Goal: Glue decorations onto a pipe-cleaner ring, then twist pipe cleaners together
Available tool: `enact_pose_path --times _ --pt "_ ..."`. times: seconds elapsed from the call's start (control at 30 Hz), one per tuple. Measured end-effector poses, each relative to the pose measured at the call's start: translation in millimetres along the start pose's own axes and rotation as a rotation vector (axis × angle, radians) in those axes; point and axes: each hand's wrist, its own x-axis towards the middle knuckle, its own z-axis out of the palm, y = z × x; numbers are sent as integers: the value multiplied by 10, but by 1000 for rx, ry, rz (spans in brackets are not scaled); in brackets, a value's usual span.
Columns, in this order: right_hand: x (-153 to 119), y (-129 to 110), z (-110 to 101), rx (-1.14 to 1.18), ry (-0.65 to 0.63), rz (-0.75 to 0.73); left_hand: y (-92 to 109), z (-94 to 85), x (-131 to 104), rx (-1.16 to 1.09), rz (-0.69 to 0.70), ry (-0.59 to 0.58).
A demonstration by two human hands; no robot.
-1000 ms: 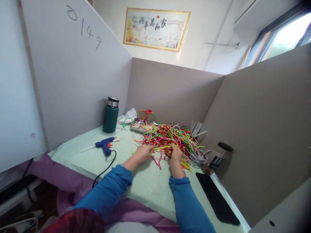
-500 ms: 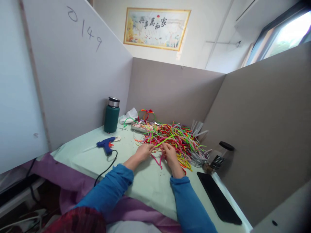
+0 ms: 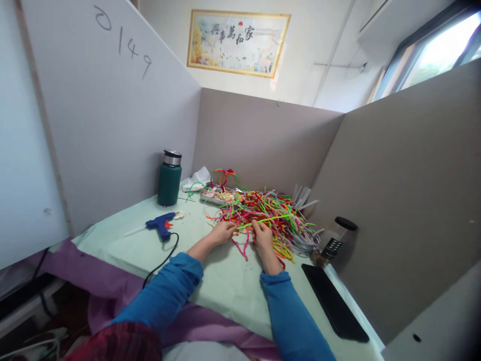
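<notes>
A yellow-green pipe cleaner (image 3: pixel 276 218) stretches between my hands and sticks out to the right past my right hand. My left hand (image 3: pixel 223 232) pinches its left end. The fingers of my right hand (image 3: pixel 262 234) are closed on it a short way along. Just beyond both hands spreads a tangled heap of many-coloured pipe cleaners (image 3: pixel 289 220). A bent pink pipe cleaner (image 3: pixel 246 249) hangs or lies between the hands, close to the table; whether a finger touches it I cannot tell.
A blue glue gun (image 3: pixel 162 226) with a black cord lies left, near a green bottle (image 3: pixel 169 181). Behind the heap are a metal tray (image 3: pixel 211 198) and white tissue (image 3: pixel 199 177). At right stand a clear jar (image 3: pixel 340 238) and a flat black device (image 3: pixel 333 301). Grey panels (image 3: pixel 270 138) enclose the table.
The yellow-green pipe cleaner now points out to the right beyond my right hand, where before it slanted up from my left hand. The whole view has shifted slightly.
</notes>
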Motion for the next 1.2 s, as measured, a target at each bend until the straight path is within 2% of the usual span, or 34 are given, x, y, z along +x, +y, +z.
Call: enact_pose_path --times 0.17,0.23,0.3,0.4,0.53,0.67,0.87,0.93,1.1,1.2 --pt "-111 -70 117 26 -231 24 -62 13 28 -140 -65 -10" --pt "-154 -96 162 -6 -279 2 -79 27 43 -146 -69 -24" --pt "-177 -110 183 -50 -264 -37 -86 43 46 -96 -39 -47" --pt "-176 -102 179 -157 -189 -122 -74 67 24 91 42 -83" --pt "-135 -54 161 -262 -103 -150 -37 76 -16 236 77 -55" --pt "-96 -15 152 -279 -20 -136 -3 54 -40 213 67 -12" --pt "-86 -8 144 -311 49 -154 47 61 -74 194 119 -87" --pt "-88 -20 145 -306 53 -153 54 61 -70 157 100 -87" --pt "-79 -89 126 -252 -60 -147 9 15 -31 24 10 -26" --pt "-20 -129 16 -294 15 -146 -50 -13 -2 -85 -60 28"
